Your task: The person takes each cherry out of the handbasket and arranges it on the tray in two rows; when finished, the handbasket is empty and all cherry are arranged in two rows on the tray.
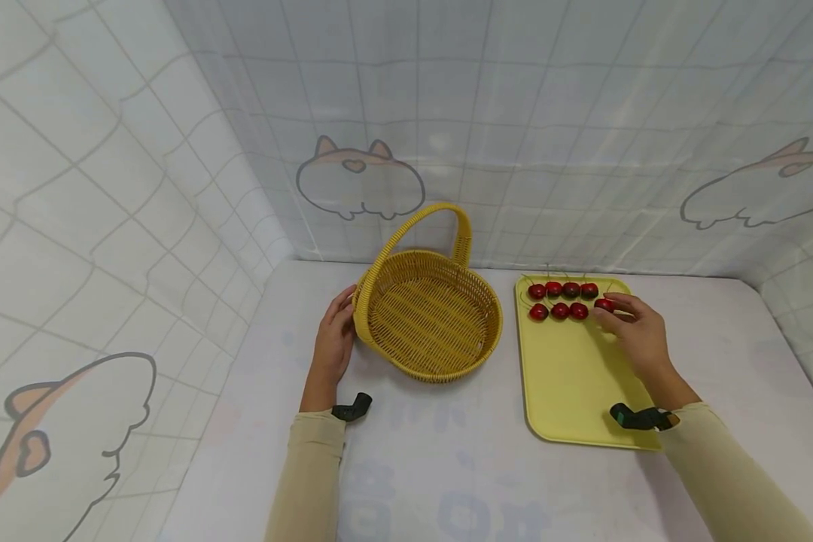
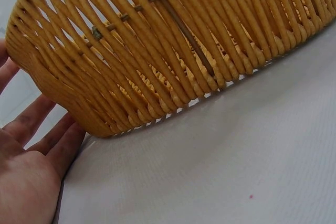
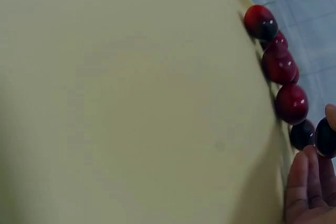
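Note:
My right hand (image 1: 640, 335) is over the upper right of the yellow tray (image 1: 569, 391), pinching a dark red cherry (image 1: 604, 305) between thumb and fingers. In the right wrist view the held cherry (image 3: 326, 137) shows at the right edge, beside the fingertips. Two rows of cherries lie at the tray's far end; the held one is at the right end of the nearer row, by another cherry (image 1: 579, 311). My left hand (image 1: 334, 339) rests against the left side of a yellow woven basket (image 1: 433, 324), its fairly straight fingers (image 2: 34, 116) touching the wall near the handle's base.
The basket's tall arched handle (image 1: 413, 222) rises over its left and far sides. Basket and tray stand side by side on a white-covered table (image 1: 420, 459). Behind them rises a grid-patterned curtain (image 1: 549, 135), with another along the left.

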A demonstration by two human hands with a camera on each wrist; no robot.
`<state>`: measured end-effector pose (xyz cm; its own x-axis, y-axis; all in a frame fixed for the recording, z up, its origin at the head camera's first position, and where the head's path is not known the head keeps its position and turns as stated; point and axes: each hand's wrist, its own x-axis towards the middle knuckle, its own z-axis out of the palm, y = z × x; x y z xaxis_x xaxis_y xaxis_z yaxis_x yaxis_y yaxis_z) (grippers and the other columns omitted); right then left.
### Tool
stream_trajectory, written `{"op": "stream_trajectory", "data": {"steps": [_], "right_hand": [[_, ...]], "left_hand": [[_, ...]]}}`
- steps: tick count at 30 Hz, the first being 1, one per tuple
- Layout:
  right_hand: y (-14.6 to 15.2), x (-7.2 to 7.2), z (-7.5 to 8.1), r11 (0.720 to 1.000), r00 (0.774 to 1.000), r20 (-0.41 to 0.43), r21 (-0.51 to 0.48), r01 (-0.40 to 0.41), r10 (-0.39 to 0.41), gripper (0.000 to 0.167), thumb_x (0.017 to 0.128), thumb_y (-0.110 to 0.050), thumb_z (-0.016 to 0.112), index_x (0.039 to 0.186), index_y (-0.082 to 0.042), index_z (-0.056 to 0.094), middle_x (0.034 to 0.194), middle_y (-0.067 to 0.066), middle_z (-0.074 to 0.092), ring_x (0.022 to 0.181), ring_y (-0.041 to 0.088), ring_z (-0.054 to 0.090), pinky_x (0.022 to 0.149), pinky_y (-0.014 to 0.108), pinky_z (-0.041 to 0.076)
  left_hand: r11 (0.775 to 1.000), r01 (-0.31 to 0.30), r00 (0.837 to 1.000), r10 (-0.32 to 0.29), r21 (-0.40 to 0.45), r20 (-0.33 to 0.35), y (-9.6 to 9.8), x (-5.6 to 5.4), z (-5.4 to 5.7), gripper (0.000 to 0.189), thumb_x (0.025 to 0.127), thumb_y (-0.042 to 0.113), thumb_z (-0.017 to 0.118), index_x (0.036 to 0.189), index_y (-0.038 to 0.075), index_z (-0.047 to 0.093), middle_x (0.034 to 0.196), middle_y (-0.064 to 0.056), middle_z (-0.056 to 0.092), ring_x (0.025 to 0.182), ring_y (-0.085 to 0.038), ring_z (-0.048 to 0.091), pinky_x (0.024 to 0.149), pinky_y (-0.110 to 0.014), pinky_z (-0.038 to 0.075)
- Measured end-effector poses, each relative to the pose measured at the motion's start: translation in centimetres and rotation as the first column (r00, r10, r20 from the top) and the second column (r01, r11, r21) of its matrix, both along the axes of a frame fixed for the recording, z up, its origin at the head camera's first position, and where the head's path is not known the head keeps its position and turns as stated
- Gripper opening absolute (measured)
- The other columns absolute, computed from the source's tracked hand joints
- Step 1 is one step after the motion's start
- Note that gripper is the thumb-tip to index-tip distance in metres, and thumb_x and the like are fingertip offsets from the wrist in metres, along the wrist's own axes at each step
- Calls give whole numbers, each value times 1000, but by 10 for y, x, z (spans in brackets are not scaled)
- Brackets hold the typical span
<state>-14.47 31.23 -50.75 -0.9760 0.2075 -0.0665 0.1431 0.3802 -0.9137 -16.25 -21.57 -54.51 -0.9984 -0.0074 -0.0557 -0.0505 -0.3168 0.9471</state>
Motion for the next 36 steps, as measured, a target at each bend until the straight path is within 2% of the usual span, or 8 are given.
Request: {"op": "stream_trajectory", "data": {"steps": [8,15,21,30,36], "right_hand": [[2,-8,-9,990,996,8,-111,87,-87,48,91,-25,78,132,-5,61,106,-16,62,83,-3,64,62,17,56],[-3,-11,-13,990,991,25,-42,133,-132,41,89,-31,80,122,-14,64,100,-16,59,72,-3,62,57,17,53],[-5,-12,-14,987,985,57,-7,161,-160,35,88,-36,81,112,-23,59,101,-14,55,68,-2,60,58,16,52],[-2,-12,-15,990,987,93,73,124,-131,52,87,-47,79,122,-13,61,99,-16,57,71,-1,57,60,16,51],[-2,-12,-15,991,988,101,79,112,-120,59,88,-50,77,128,-9,61,101,-19,56,72,0,55,61,16,50]], "left_hand": [[1000,-6,1000,6,-7,-4,0,0,0,43,108,32,51,150,22,50,153,-6,46,138,-20,49,106,-22,47],[1000,3,1000,-3,4,-12,-1,-2,-2,44,108,31,51,150,21,50,153,-6,45,140,-20,47,108,-22,46],[1000,1,1000,-1,12,-17,0,-1,-2,43,108,31,51,150,21,50,153,-6,45,139,-20,48,107,-22,46],[1000,-1,1000,2,21,-11,0,-2,0,45,107,32,54,150,20,50,152,-6,46,136,-19,50,105,-22,47],[1000,-1,1000,2,18,-11,0,-1,0,45,107,33,54,150,21,50,151,-6,46,135,-19,50,105,-23,47]]}}
